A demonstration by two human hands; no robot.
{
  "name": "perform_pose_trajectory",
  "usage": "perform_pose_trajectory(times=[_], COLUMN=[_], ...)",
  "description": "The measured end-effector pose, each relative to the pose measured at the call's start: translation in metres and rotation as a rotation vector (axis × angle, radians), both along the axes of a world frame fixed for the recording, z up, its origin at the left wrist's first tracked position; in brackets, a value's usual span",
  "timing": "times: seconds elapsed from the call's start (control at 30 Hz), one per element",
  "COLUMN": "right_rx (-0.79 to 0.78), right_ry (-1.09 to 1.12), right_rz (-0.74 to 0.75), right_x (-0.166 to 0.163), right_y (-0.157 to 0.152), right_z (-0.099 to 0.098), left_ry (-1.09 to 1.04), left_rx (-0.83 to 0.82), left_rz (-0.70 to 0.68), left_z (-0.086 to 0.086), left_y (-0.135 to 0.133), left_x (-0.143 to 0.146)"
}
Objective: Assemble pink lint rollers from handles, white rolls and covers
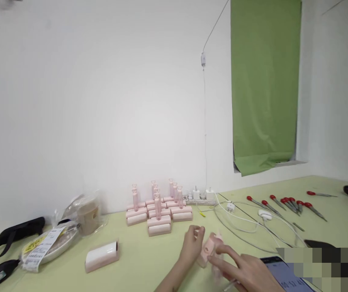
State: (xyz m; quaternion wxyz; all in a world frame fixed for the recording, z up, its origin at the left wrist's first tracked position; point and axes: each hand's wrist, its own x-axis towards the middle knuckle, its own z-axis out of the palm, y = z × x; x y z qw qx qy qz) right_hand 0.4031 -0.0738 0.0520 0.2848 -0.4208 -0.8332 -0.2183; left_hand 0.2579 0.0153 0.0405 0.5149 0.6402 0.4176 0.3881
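Observation:
A pale pink plastic part (211, 245) with a small hole in its face stands tilted between my hands, low in the view. My right hand (243, 269) has its thumb and fingers around the part's near side. A pale thin piece (230, 286) shows under those fingers; its kind is unclear. Just left of the part is my left hand (194, 241), its fingers curled together at the part's edge. What they hold, if anything, cannot be made out. Beyond my hands, several pink pieces with upright clear tubes (158, 209) stand grouped by the wall.
A pink-and-white rounded shell (102, 256) lies at left, near a bagged cup (88, 217) and a wrapped bowl (50, 247). Cables (243, 239), a power strip (200, 201) and several red-ended tools (294, 205) lie at right. A phone (283, 273) is beside my right hand.

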Motion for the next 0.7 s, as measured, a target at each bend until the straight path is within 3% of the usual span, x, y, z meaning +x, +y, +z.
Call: perform_pose_trajectory(times=[0.1,0.17,0.23,0.3,0.4,0.6,0.7], right_rx=[-0.111,-0.251,-0.428,-0.578,-0.684,-0.709,-0.717], right_ry=[-0.097,0.023,0.241,0.465,0.636,0.736,0.823], right_rz=[0.102,0.180,0.214,0.192,0.114,0.035,0.063], right_x=[-0.029,-0.049,-0.065,-0.075,-0.083,-0.089,-0.087], right_y=[0.001,0.003,0.006,0.013,0.028,0.040,0.035], right_z=[0.010,0.014,0.016,0.017,0.014,0.000,-0.001], left_ry=[-0.298,-0.509,-0.573,-0.511,-0.304,0.014,0.299], left_rx=[-0.356,-0.448,-0.423,-0.378,-0.253,-0.056,0.178], left_rz=[-0.247,-0.210,-0.058,0.041,0.072,0.026,0.088], left_z=[0.014,0.019,0.018,0.014,0.003,-0.006,-0.006], left_y=[-0.025,-0.038,-0.043,-0.042,-0.035,-0.038,-0.046], left_x=[-0.021,-0.041,-0.062,-0.081,-0.098,-0.098,-0.096])
